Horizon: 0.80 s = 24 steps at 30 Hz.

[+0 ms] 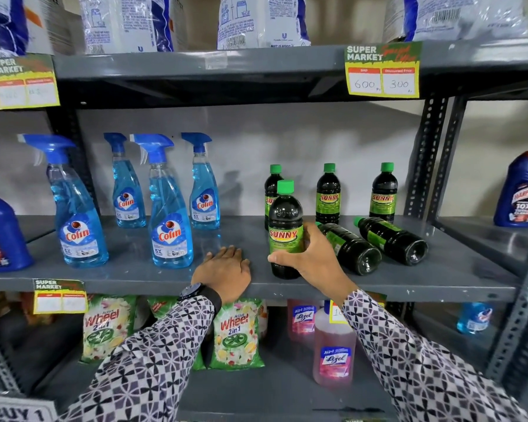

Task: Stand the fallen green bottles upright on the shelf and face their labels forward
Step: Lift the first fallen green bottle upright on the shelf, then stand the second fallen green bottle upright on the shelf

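Note:
My right hand [313, 258] grips a dark green-capped bottle [285, 217] that stands upright at the front of the grey shelf [134, 269], its yellow-green label facing forward. Two fallen bottles lie on their sides just to its right: the nearer fallen bottle [352, 249] almost touches my hand, and the farther fallen bottle [392, 239] lies beside it. Both point their caps back-left. Three more bottles stand at the back: the left back bottle [272, 185], the middle back bottle [327, 194] and the right back bottle [383, 194]. My left hand [224, 271] rests flat on the shelf's front edge.
Several blue spray bottles [169, 214] stand on the shelf's left half. A blue toilet cleaner [520, 190] stands on the neighbouring rack at right. Detergent packs [237, 333] and pink bottles [334, 345] fill the lower shelf. A metal upright [424, 153] bounds the right side.

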Each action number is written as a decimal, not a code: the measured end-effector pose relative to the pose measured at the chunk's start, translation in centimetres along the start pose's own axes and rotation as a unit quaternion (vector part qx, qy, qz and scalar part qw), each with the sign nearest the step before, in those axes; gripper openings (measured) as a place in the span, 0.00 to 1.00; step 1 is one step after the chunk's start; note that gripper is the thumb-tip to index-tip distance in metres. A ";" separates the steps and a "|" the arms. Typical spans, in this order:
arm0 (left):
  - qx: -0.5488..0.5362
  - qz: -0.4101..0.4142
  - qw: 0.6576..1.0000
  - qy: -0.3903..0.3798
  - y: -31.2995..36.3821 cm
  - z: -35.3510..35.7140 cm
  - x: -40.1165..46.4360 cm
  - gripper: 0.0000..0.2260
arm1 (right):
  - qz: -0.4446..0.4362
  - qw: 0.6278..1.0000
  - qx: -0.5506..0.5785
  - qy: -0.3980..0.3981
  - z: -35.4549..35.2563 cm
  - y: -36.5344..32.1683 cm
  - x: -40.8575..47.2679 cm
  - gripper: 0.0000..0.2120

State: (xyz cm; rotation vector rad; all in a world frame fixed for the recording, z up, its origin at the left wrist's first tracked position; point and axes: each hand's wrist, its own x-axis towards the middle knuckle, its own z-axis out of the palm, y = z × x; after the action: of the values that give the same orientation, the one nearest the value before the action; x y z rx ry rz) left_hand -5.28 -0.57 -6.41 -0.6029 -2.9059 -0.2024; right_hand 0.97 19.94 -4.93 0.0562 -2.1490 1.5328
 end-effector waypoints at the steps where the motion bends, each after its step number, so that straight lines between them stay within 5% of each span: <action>1: 0.001 0.000 1.000 0.000 0.0 0.0 0.0 0.27 | -0.001 1.000 0.007 -0.001 0.0 0.0 -0.3 0.36; 12: -0.018 -0.017 0.998 -0.051 0.6 -1.5 0.4 0.25 | -0.042 0.999 0.028 0.016 -1.7 -3.4 -3.2 0.26; 17: -0.029 0.035 0.997 -0.068 3.0 -2.1 0.6 0.26 | -0.125 0.947 -0.251 0.158 -5.6 -4.8 -0.2 0.22; 20: -0.011 0.048 0.998 -0.049 2.9 -1.0 1.0 0.26 | -0.005 0.907 -0.415 0.076 -8.2 -5.5 2.5 0.19; 24: -0.014 0.059 0.997 -0.044 2.5 -0.5 1.1 0.27 | 0.183 0.873 -0.437 -0.116 -9.7 -6.2 3.7 0.18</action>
State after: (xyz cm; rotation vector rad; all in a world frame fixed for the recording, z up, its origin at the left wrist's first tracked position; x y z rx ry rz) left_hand -5.18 1.98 -5.47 -0.8058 -2.9424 -0.2073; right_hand 3.25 27.29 4.36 -0.5212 -2.9788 0.5825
